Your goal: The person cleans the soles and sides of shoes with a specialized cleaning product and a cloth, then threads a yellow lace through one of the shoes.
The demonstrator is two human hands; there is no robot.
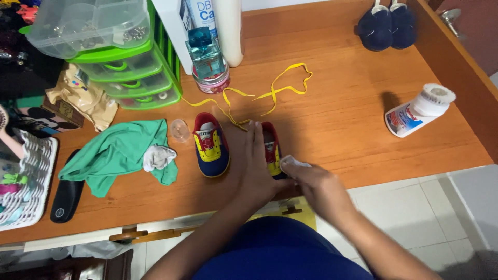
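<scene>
Left hand (258,163) lies flat over a small shoe (271,150); right hand (311,179) presses a white cloth (293,162) against its side. Yellow lace (270,93) lies beyond.

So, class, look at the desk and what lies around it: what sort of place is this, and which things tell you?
Probably a room at home, not a workshop. A wooden desk holds green plastic drawers, a perfume bottle and small children's shoes, over a tiled floor.
</scene>
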